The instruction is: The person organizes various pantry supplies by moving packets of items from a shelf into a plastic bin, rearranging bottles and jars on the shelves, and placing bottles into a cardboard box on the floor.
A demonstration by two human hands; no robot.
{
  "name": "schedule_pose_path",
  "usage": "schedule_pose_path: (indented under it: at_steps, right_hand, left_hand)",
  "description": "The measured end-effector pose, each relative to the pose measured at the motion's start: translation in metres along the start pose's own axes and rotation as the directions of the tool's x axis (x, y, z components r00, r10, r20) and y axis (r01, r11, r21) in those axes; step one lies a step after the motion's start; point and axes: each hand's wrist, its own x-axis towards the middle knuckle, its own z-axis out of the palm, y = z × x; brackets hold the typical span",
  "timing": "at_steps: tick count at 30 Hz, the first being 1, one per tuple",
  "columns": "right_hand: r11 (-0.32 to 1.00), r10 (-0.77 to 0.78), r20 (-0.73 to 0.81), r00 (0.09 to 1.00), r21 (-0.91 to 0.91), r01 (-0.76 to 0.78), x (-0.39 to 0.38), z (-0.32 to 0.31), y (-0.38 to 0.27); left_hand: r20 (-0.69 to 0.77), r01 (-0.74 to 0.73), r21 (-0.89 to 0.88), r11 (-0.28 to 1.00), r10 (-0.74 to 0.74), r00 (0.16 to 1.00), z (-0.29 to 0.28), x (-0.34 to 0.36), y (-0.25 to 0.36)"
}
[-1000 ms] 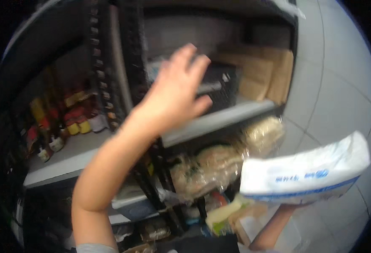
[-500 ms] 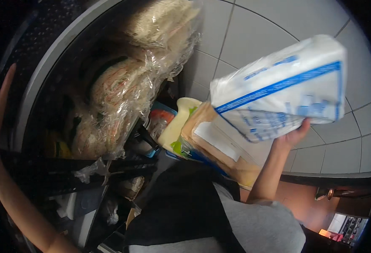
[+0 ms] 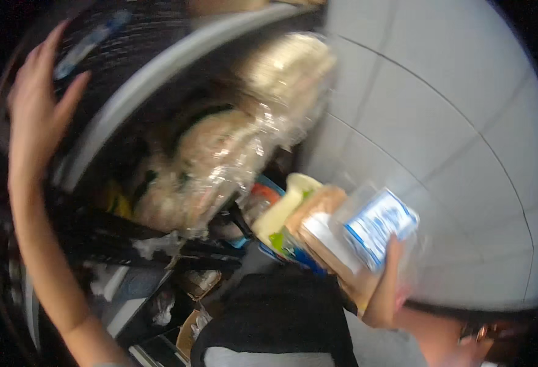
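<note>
A white plastic packet with blue print (image 3: 376,223) is gripped by my right hand (image 3: 393,249), whose thumb lies over its lower edge. It is held beside an open brown cardboard box (image 3: 324,208) with a white label, at the tiled wall. My left hand (image 3: 41,101) is raised at the upper left with thumb and fingers apart and nothing in it. Behind it is a dark textured surface (image 3: 134,46); whether the hand touches it, I cannot tell. Motion blurs the packet.
Clear plastic bags of pale goods (image 3: 226,147) fill the dark shelf space at the left, behind a curved grey edge (image 3: 177,55). A cream container (image 3: 281,211) stands next to the box. Grey tiles (image 3: 440,122) cover the right side. Small cartons (image 3: 201,281) lie below the shelf.
My right hand has lowered the packet, which now shows smaller and turned, near the box. My left hand has come further into view with its fingers spread. The whole view has shifted.
</note>
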Motion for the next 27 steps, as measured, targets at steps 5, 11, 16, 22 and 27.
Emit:
schedule_pose_path:
  at_steps: [5,11,16,22,27]
  right_hand:
    - [0.685,-0.26,0.151,0.954,-0.667,0.292,0.032,-0.007,-0.055]
    - [0.476,-0.877,0.152,0.456,0.141,0.868,-0.05,-0.049,-0.32]
    - [-0.281,-0.959,-0.109,-0.262,0.5,0.819,-0.228,-0.085,-0.513]
    - [-0.675,-0.694,-0.539,-0.477,0.258,0.692,-0.374,-0.045,-0.643]
    - [-0.689,-0.651,-0.589,-0.479,0.193,0.699,-0.4,-0.016,-0.659]
  left_hand:
    - [0.021,0.114,0.032,0.993,-0.114,0.993,-0.038,0.002,0.019]
    - [-0.062,0.23,-0.225,0.947,-0.249,0.966,-0.038,-0.005,0.048]
    - [0.038,0.141,-0.563,0.815,-0.144,0.989,-0.036,-0.057,0.08]
    - [-0.059,-0.025,-0.62,0.784,-0.015,0.998,-0.023,-0.066,0.08]
    - [-0.17,-0.055,-0.732,0.679,-0.105,0.98,-0.019,-0.076,0.078]
